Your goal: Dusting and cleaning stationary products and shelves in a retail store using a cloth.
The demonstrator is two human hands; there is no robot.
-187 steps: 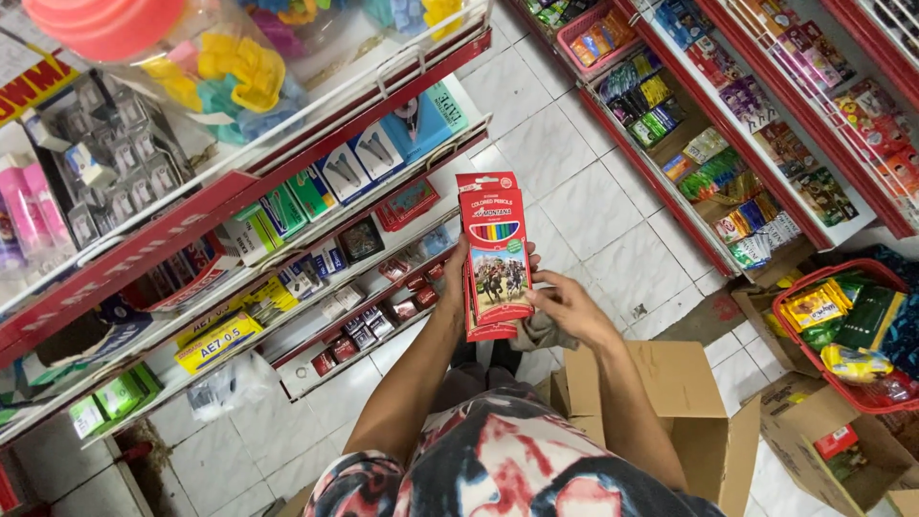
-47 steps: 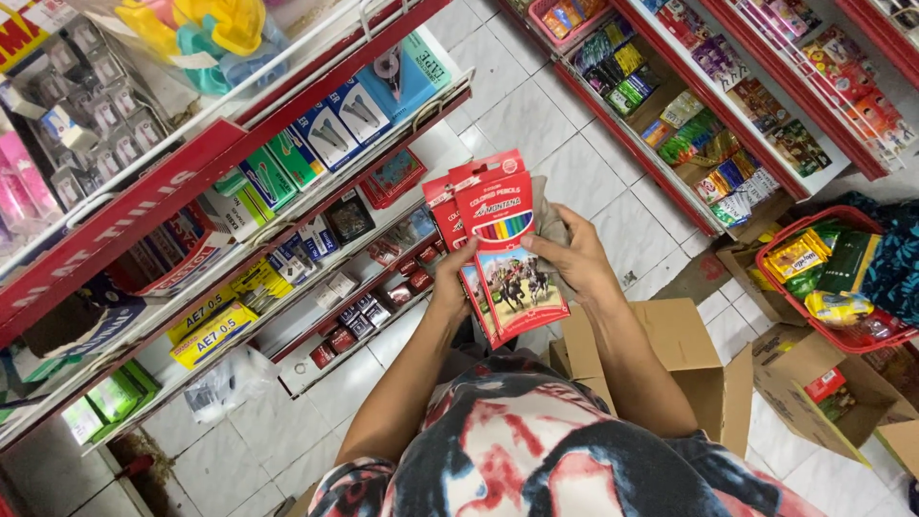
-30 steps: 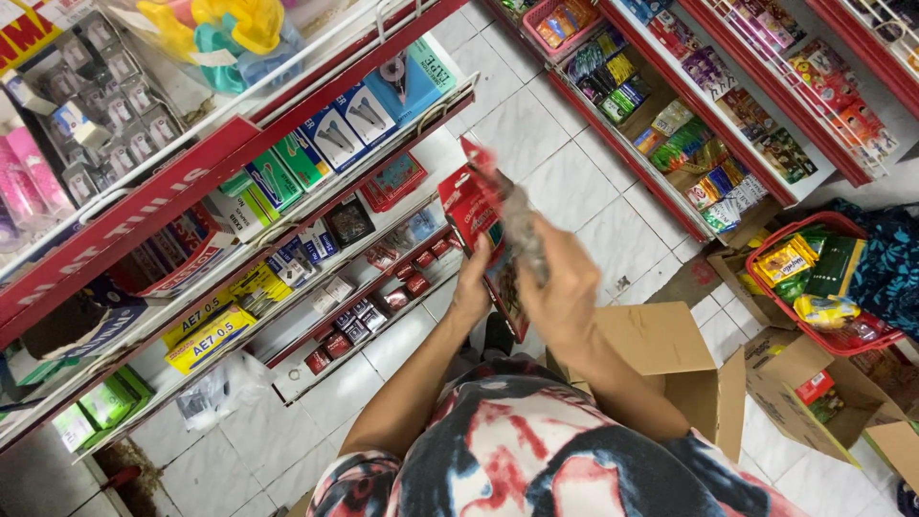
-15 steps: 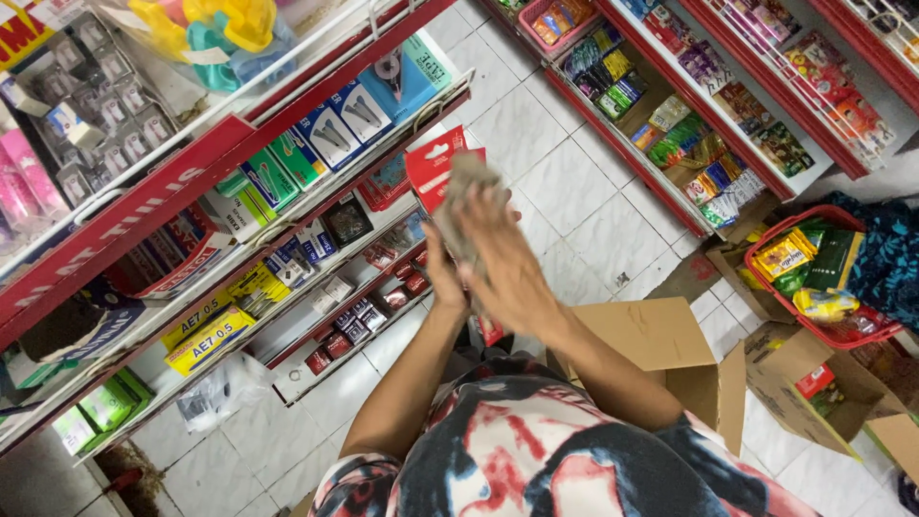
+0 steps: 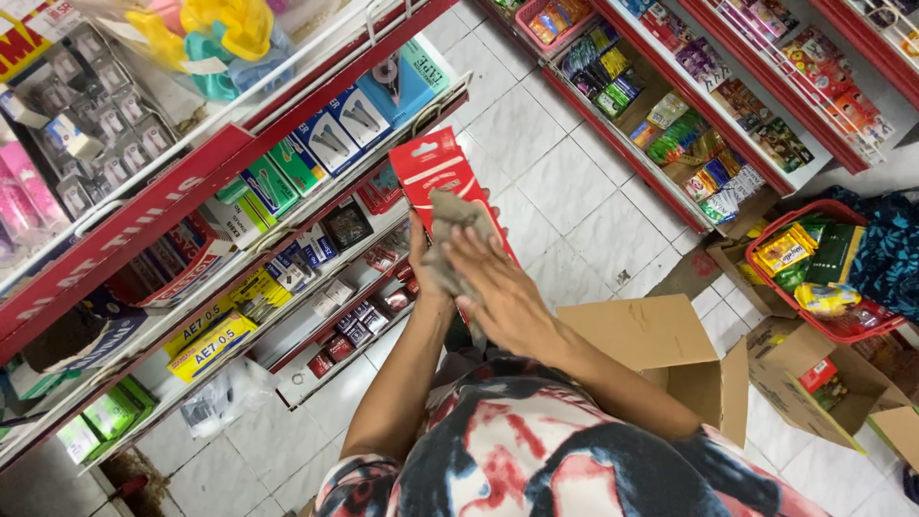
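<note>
— Where is the red pencil pack [image 5: 433, 172]?

— Centre of the frame, slightly above the middle, upright. The left hand [image 5: 421, 258] clasps it from below, fingers wrapped around its lower edge.

— And the right hand [image 5: 503, 297]?

— Laid flat, fingers spread, pressing a grey cloth [image 5: 450, 239] against the pack's face.

— Around them?

— Stationery shelves [image 5: 287, 191] at left, an open cardboard box [image 5: 661, 354] lower right, a red basket [image 5: 833, 268] far right.

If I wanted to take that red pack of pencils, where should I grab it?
Probably by the top end of the red pack, coming from above. It stands upright and that end is bare, with a hang tab. The left hand holds it lower down, and the right hand presses a grey cloth over its front.
</note>
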